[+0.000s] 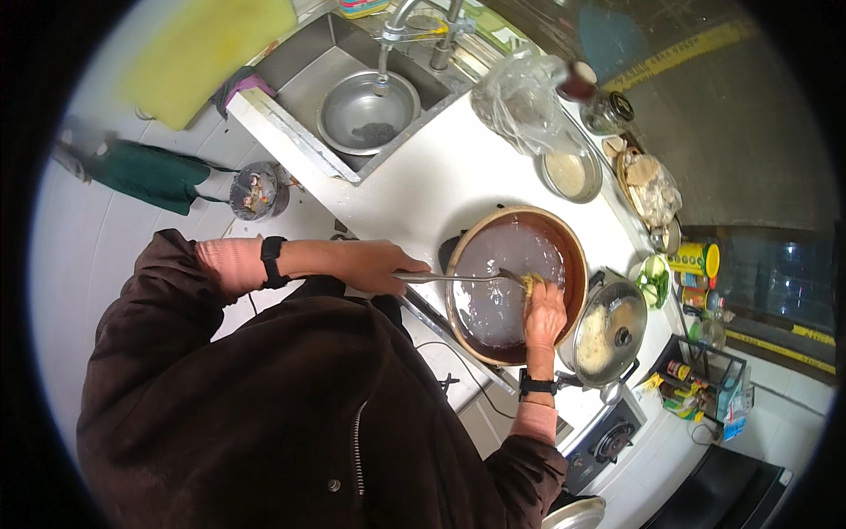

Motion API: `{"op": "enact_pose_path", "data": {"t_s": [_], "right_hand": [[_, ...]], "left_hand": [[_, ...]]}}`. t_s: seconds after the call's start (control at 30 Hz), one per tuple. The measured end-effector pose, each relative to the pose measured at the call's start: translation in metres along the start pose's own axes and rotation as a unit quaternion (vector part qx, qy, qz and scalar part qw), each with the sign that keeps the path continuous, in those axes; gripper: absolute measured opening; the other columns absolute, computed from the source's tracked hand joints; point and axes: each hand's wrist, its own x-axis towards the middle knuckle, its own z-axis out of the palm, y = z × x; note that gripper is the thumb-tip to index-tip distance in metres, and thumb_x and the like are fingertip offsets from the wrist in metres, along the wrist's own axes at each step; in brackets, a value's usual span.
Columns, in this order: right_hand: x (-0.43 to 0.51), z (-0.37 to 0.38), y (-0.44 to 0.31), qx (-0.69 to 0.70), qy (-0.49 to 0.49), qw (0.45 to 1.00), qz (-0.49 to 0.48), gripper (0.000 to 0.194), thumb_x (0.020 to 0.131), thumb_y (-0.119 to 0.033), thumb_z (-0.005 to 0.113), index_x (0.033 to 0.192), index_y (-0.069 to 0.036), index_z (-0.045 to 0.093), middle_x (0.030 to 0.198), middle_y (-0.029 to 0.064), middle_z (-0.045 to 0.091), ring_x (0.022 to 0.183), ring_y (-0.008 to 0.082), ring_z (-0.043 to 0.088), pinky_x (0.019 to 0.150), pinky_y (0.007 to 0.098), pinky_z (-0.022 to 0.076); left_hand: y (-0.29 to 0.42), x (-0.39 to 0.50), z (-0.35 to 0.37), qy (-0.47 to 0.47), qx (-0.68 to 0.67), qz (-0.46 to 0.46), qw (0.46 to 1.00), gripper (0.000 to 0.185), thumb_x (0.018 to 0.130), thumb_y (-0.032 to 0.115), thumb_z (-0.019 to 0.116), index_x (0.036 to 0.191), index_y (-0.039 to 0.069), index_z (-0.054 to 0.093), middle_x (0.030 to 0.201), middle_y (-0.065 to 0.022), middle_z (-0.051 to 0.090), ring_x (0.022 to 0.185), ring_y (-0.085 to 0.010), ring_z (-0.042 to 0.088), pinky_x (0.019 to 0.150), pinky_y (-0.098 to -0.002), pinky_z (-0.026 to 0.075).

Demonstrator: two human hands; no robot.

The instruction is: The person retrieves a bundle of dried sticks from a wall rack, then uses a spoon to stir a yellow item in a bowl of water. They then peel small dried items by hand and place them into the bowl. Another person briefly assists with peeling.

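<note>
A large round brown basin (581,264) with a tan rim holds cloudy greyish liquid. My left hand (377,266) grips the handle of a long metal utensil (456,278), which reaches across the basin. At the far end, its darker head (512,274) is partly covered by a yellowish scrubber or cloth (531,283). My right hand (546,316), over the basin's right side, presses that yellowish piece against the utensil's head with bent fingers. Whether the head touches the liquid is hard to tell.
A lidded pan (624,311) stands close beside the basin. Farther off are a steel sink (310,69) with a metal bowl (330,122) under the faucet (390,33), a plastic bag (522,99), a steel bowl (595,175), and a gas stove (585,459).
</note>
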Motion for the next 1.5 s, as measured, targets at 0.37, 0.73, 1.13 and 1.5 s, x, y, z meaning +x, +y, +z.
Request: {"op": "enact_pose_path", "data": {"t_s": [0.37, 0.73, 1.13, 1.5], "right_hand": [[-0.033, 0.047, 0.038, 0.295, 0.002, 0.911, 0.287, 0.024, 0.085, -0.018, 0.062, 0.103, -0.003, 0.061, 0.1, 0.0153, 0.053, 0.093, 0.0292, 0.055, 0.082, 0.0339, 0.0461], [-0.002, 0.068, 0.019, 0.213, -0.271, 0.897, 0.277, 0.046, 0.078, -0.023, 0.068, 0.119, -0.008, 0.056, 0.116, 0.0196, 0.051, 0.105, 0.033, 0.053, 0.09, 0.0363, 0.0443], [-0.019, 0.06, 0.004, 0.142, -0.295, 0.87, 0.368, 0.077, 0.079, -0.023, 0.062, 0.143, -0.013, 0.021, 0.134, 0.0244, 0.04, 0.114, 0.0396, 0.05, 0.095, 0.0413, 0.0427], [0.029, 0.064, -0.077, 0.098, -0.495, 0.863, 0.025, 0.033, 0.069, -0.012, 0.063, 0.098, 0.002, 0.063, 0.098, 0.0263, 0.062, 0.094, 0.0373, 0.061, 0.083, 0.0415, 0.0501]], "left_hand": [[-0.072, -0.125, -0.052, 0.083, -0.454, -0.106, 0.881, 0.044, 0.089, 0.009, 0.055, 0.131, 0.004, 0.047, 0.076, -0.0034, 0.057, 0.046, -0.0019, 0.038, 0.038, -0.0179, 0.029], [-0.203, -0.136, -0.092, 0.258, -0.788, -0.138, 0.542, 0.024, 0.095, 0.021, 0.051, 0.105, 0.0, 0.052, 0.07, -0.0001, 0.051, 0.04, -0.0008, 0.034, 0.031, -0.0147, 0.028], [-0.338, 0.006, -0.172, 0.273, -0.583, -0.139, 0.752, 0.026, 0.089, 0.02, 0.056, 0.103, -0.002, 0.054, 0.097, -0.0119, 0.065, 0.055, -0.0048, 0.05, 0.05, -0.0204, 0.047], [-0.314, -0.011, -0.12, 0.507, 0.189, -0.126, 0.831, 0.052, 0.078, 0.017, 0.065, 0.124, 0.001, 0.05, 0.108, -0.0223, 0.06, 0.101, -0.0374, 0.057, 0.086, -0.0425, 0.045]]}}
